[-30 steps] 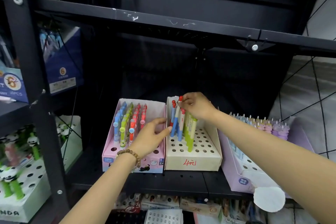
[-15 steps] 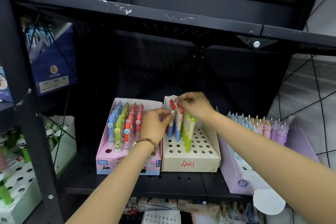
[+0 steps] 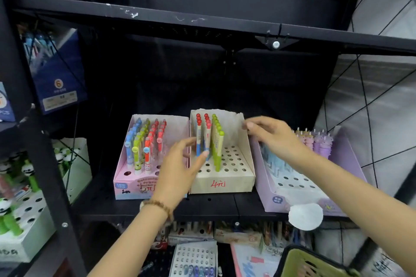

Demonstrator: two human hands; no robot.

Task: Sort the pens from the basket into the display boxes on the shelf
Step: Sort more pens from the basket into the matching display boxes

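A cream display box [image 3: 222,183] with a hole grid stands mid-shelf. It holds two rows of red-capped pens [image 3: 202,132] and a row of green-capped pens [image 3: 218,141] along its left side. My left hand [image 3: 180,166] hovers at the box's left wall with fingers spread and relaxed, its thumb just in front of the red-capped pens, holding nothing. My right hand [image 3: 270,136] is by the box's right wall, fingers stretched out leftward and empty. A green basket [image 3: 315,263] shows at the bottom right; its contents are hidden.
A pink box [image 3: 135,186] of blue, green and red pens sits left of the cream one. A lilac box [image 3: 299,193] of pastel pens sits to its right. A black shelf beam [image 3: 202,22] runs overhead. Panda-pen boxes [image 3: 29,220] fill the left bay.
My right hand left the pen tops and moved right to the box's right wall. My left hand dropped back a little. The view tilted down, bringing the basket into sight.
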